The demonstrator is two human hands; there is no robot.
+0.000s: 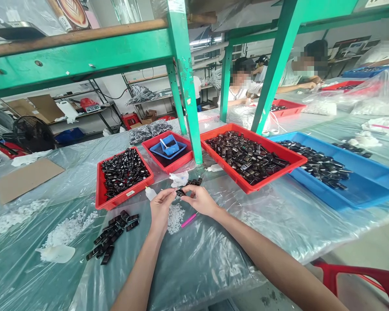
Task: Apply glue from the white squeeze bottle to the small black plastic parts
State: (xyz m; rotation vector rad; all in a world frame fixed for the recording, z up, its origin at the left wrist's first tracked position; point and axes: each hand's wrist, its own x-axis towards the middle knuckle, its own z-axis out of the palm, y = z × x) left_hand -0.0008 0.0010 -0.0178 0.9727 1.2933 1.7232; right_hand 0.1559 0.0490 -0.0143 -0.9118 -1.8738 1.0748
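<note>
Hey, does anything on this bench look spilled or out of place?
Possibly the loose white pieces beside the pink tool: scattered uncontained on the plastic sheet, they look spilled, though that may be deliberate.

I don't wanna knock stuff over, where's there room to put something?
The table looks bare between the forearms, and between the right forearm and the blue tray. It's crowded around the left hand and right hand: white bits, pink stick, black pieces.

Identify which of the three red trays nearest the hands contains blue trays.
The middle red tray, left of the green post, holds blue trays; the left tray and right tray hold black pieces.
</note>
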